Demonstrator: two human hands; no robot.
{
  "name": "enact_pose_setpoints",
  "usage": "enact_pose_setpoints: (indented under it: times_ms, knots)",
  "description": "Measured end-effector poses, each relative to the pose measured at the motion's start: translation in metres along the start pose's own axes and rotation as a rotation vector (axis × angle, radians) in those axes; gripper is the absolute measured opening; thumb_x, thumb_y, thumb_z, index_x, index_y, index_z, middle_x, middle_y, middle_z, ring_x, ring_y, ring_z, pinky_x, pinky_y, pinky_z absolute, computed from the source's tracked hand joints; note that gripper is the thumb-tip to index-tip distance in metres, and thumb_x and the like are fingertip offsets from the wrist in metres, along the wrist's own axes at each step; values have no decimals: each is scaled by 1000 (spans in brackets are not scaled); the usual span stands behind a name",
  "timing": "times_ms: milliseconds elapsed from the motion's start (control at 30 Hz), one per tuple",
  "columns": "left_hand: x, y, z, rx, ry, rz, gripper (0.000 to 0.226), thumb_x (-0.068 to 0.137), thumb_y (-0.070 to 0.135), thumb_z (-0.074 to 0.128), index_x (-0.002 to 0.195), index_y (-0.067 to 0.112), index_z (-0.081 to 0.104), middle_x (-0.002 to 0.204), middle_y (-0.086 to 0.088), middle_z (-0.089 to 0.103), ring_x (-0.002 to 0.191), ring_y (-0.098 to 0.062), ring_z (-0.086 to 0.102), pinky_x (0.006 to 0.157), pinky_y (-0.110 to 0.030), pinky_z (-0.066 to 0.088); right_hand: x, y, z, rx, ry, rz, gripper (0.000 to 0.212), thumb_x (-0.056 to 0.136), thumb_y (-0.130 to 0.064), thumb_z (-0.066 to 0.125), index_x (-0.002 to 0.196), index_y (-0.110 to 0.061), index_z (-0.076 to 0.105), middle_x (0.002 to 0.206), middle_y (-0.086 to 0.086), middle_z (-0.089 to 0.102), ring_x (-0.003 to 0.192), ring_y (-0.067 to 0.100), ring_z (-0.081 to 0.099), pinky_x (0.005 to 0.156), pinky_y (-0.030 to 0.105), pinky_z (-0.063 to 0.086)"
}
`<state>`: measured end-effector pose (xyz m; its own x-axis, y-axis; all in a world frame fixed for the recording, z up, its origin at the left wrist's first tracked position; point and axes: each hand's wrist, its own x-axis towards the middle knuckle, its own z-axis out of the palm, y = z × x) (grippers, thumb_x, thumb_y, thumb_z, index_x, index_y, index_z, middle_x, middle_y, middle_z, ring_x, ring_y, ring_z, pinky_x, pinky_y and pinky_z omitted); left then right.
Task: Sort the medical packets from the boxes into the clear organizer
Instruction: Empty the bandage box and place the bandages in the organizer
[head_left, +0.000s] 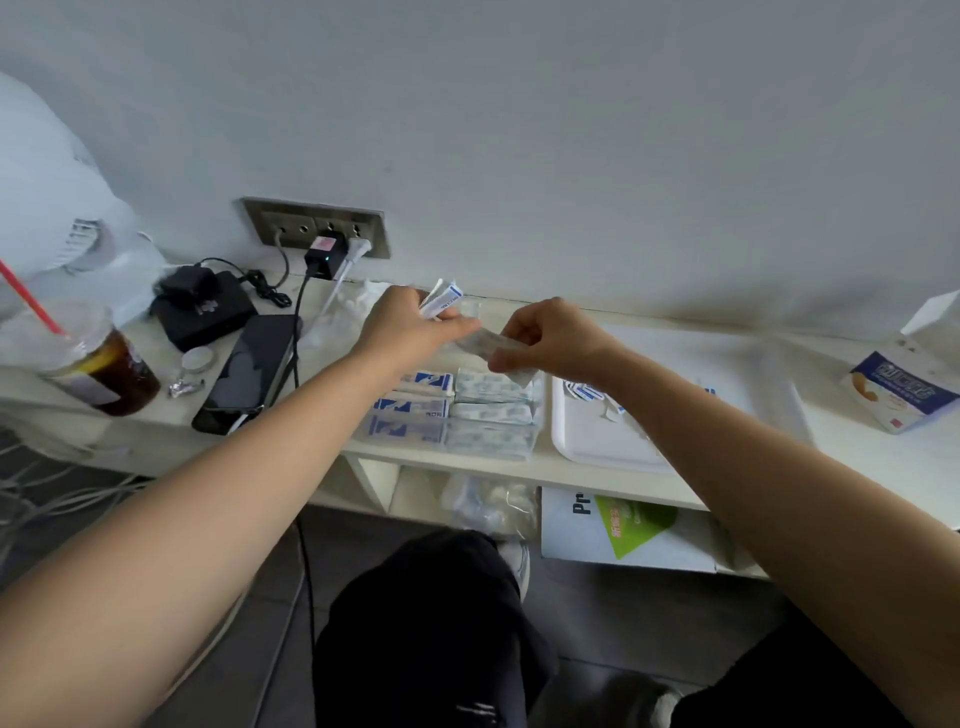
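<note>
My left hand (410, 323) is closed around a small bunch of white packets with blue print (441, 300), held above the far end of the clear organizer (535, 415). My right hand (550, 338) pinches a blurred pale packet (491, 347) just over the organizer's right column. The organizer's left column holds blue-and-white packets (415, 408); its right column holds stacks of pale printed packets (493, 410). A white tray (582, 447) to the right holds a few loose blue-and-white packets (587, 391). A blue and white box (898, 392) lies at the far right.
On the left stand an iced drink cup with a red straw (98, 364), a phone (249, 371), a black device (208, 312) and cables from a wall socket (317, 228). A shelf below holds a plastic bag (488, 504) and a white-and-green box (628, 530).
</note>
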<state>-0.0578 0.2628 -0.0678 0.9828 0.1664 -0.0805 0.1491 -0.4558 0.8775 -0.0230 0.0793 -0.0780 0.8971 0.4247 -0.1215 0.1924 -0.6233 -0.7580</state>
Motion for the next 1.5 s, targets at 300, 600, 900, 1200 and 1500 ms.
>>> enact_pose_setpoints:
  times_ms: [300, 600, 900, 1200, 1500]
  knots:
    - [-2, -18, -9, 336, -210, -124, 27, 71, 28, 81, 86, 8, 71, 71, -5, 58, 59, -19, 50, 55, -26, 34, 3, -9, 6, -190, -149, -56, 11, 76, -19, 78, 86, -15, 75, 77, 3, 72, 76, 14, 65, 78, 27, 51]
    - [3, -22, -7, 193, -230, -230, 34, 78, 26, 76, 98, 3, 60, 72, -7, 52, 52, -15, 40, 49, -25, 32, -1, -17, 15, -372, -198, -57, 29, 95, -31, 55, 109, -10, 70, 102, 5, 69, 97, 21, 60, 78, 27, 43]
    - [3, -25, -4, 239, -241, -184, 32, 80, 27, 74, 96, 1, 61, 80, -13, 61, 55, -18, 44, 50, -25, 32, -4, -20, 16, -433, -317, -96, 25, 96, -18, 51, 116, -7, 61, 107, 9, 65, 94, 21, 55, 77, 28, 39]
    - [-2, -12, 7, 626, -457, -240, 32, 76, 29, 78, 74, 9, 53, 63, -3, 48, 55, -18, 43, 51, -25, 31, -3, -15, 29, -607, -396, -85, 12, 90, -21, 62, 98, -15, 68, 102, 0, 67, 98, 20, 59, 84, 29, 43]
    - [12, -20, 29, 886, -360, -49, 21, 74, 21, 77, 93, 16, 68, 84, -5, 66, 73, -23, 61, 60, -26, 45, 2, -12, 40, -693, -323, -91, 19, 82, -8, 57, 80, -23, 69, 98, 3, 69, 91, 25, 62, 82, 37, 52]
